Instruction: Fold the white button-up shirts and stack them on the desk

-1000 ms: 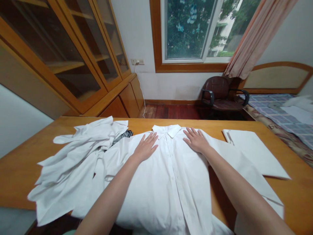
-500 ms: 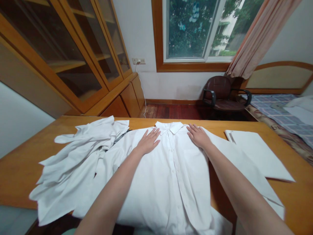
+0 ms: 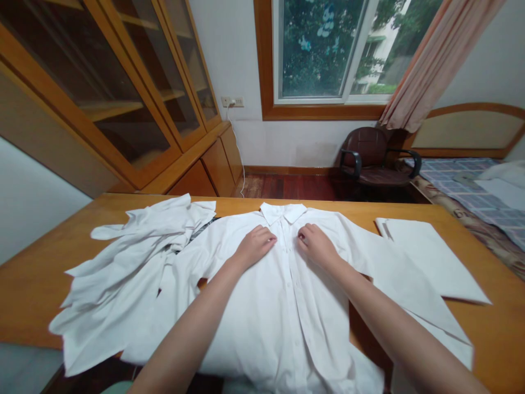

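A white button-up shirt (image 3: 283, 306) lies front up on the wooden table (image 3: 49, 257), its collar at the far side. My left hand (image 3: 254, 246) rests on the shirt's chest just left of the button placket, fingers curled and pinching the cloth. My right hand (image 3: 315, 245) sits just right of the placket, its fingers also curled and gripping the fabric below the collar.
A heap of crumpled white garments (image 3: 123, 262) lies at the left of the table. A folded white shirt (image 3: 430, 260) sits at the right. Beyond the table stand a glass-fronted wooden cabinet (image 3: 123, 93), a dark chair (image 3: 373, 161), and a bed (image 3: 479, 191) under the window.
Both hands moved inward from the shirt's shoulders to the placket below the collar. Their fingers went from flat and spread to curled on the cloth.
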A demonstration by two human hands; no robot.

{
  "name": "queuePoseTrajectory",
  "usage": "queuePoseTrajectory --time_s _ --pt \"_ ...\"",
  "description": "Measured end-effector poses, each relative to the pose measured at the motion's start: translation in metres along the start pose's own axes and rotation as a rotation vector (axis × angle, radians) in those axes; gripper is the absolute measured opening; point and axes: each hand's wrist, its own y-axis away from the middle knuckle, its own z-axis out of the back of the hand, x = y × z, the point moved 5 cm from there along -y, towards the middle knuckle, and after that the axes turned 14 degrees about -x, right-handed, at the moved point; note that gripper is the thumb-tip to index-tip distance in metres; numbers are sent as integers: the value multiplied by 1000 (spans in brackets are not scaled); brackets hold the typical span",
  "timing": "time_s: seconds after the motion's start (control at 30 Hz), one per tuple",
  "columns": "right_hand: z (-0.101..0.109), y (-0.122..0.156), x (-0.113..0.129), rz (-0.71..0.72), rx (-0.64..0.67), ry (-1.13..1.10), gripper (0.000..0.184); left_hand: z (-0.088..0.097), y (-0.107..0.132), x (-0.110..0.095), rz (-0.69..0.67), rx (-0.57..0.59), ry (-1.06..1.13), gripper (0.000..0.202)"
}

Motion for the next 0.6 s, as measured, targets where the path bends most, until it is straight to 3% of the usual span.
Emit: queuePoseTrajectory --time_s 0.1,0.27,0.43,0.6 --pt "-8 20 25 -57 99 -136 6 -13 7 -17 48 15 122 9" --pt "-6 36 35 -65 141 -88 15 -31 20 -21 127 23 114 2" --pt "1 36 43 -68 173 80 25 -34 25 -15 198 13 83 7" --pt "-3 31 53 -110 186 200 28 -33 28 -17 182 -19 46 5"
